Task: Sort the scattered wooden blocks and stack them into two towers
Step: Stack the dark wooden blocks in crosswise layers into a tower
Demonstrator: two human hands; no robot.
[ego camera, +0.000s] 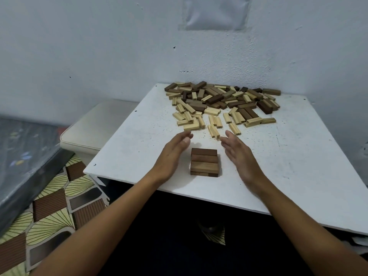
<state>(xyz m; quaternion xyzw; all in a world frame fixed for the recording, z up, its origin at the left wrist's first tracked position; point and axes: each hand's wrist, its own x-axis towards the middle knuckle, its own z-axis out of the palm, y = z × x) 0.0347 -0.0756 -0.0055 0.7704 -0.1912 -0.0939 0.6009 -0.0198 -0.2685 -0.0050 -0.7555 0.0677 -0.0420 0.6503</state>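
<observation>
At frame center, a low dark-block stack point(204, 165) sits on the white bench point(298, 166) between the open, empty left hand point(173, 154) and right hand point(239, 156), the scattered pile point(221, 104) lying beyond both hands' fingertips.

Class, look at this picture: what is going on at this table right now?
A person is sorting wooden blocks by colour. A low stack of dark brown wooden blocks sits near the front edge of the white square table. The left hand and right hand are open on either side of it, holding nothing. A large scattered pile of mixed light and dark wooden blocks lies at the back of the table. No second tower has been started.
</observation>
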